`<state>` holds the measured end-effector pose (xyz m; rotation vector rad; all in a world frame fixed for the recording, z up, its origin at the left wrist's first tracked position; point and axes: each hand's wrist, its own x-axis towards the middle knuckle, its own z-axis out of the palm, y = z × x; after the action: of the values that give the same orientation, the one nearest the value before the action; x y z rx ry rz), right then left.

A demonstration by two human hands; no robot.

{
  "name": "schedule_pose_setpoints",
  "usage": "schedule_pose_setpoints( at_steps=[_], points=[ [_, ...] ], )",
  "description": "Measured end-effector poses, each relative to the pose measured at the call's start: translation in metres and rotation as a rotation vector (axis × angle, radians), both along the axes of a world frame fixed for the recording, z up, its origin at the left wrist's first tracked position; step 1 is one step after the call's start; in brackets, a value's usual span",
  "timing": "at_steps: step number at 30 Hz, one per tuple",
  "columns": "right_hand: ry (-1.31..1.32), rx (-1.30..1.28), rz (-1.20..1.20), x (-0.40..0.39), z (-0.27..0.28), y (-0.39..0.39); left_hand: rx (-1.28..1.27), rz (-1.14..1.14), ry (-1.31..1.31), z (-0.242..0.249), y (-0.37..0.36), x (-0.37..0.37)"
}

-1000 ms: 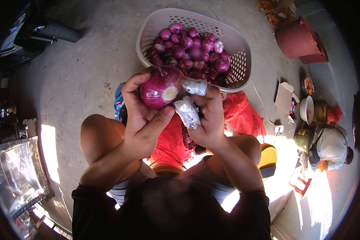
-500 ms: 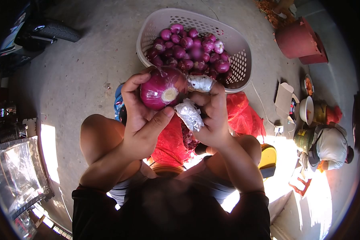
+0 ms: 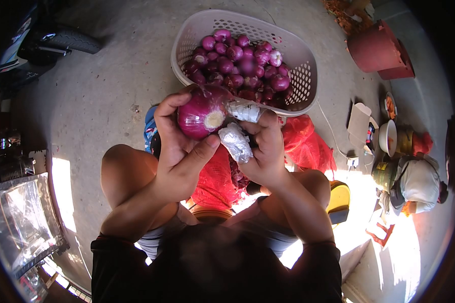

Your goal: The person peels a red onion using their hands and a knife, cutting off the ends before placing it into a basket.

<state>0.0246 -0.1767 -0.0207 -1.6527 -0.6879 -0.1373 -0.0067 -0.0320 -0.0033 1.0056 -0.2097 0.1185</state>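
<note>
My left hand (image 3: 176, 139) curls around a large red onion (image 3: 199, 113), its pale root end turned toward me. At the onion's right side is my right hand (image 3: 267, 146), thumb and forefinger closed in against it. Crumpled silver foil covers those two fingertips; the thumb's foil (image 3: 235, 143) sits below the forefinger's foil (image 3: 245, 112). A thin strip of skin shows along the onion's upper right edge, by the forefinger; exactly how it is gripped is hidden. Just beyond my hands, a light plastic basket (image 3: 308, 65) holds many peeled red onions (image 3: 235, 53).
Red mesh bags (image 3: 308, 141) lie between and beside my knees. A yellow object (image 3: 338, 197) is by my right knee. On the right are a white bowl (image 3: 388, 137), a cardboard box (image 3: 360, 121), a red container (image 3: 374, 48) and another person (image 3: 418, 184). A motorcycle wheel (image 3: 73, 39) stands upper left.
My right hand has shifted slightly left along the onion, the foil-wrapped forefinger now lower and closer to it. My left hand and the onion have hardly moved.
</note>
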Motion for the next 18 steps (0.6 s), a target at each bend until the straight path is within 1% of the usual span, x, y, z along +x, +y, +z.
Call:
schedule_pose_setpoints(
  at_steps=[3, 6, 9, 12, 15, 17, 18],
  points=[
    [0.083, 0.111, -0.034, -0.003, 0.002, 0.008, -0.001, -0.013, -0.009, -0.001, 0.001, 0.0],
    [0.099, 0.075, -0.03, -0.004, -0.001, 0.006, -0.013, -0.006, 0.006, -0.001, 0.001, -0.001],
    [0.13, 0.246, -0.011, -0.005, -0.001, 0.01, -0.04, 0.011, 0.054, 0.001, 0.002, -0.002],
    [0.082, 0.074, 0.12, 0.002, 0.002, -0.004, -0.038, -0.002, 0.057, 0.001, 0.004, -0.002],
    [0.211, 0.149, 0.098, 0.003, 0.011, 0.0, -0.06, -0.025, 0.078, 0.005, 0.004, -0.002],
    [0.215, 0.037, 0.113, 0.005, 0.015, -0.006, -0.067, -0.036, 0.097, 0.006, 0.006, -0.002],
    [0.217, -0.019, 0.119, 0.006, 0.017, -0.008, -0.047, -0.044, 0.065, 0.005, 0.006, -0.001]
  ],
)
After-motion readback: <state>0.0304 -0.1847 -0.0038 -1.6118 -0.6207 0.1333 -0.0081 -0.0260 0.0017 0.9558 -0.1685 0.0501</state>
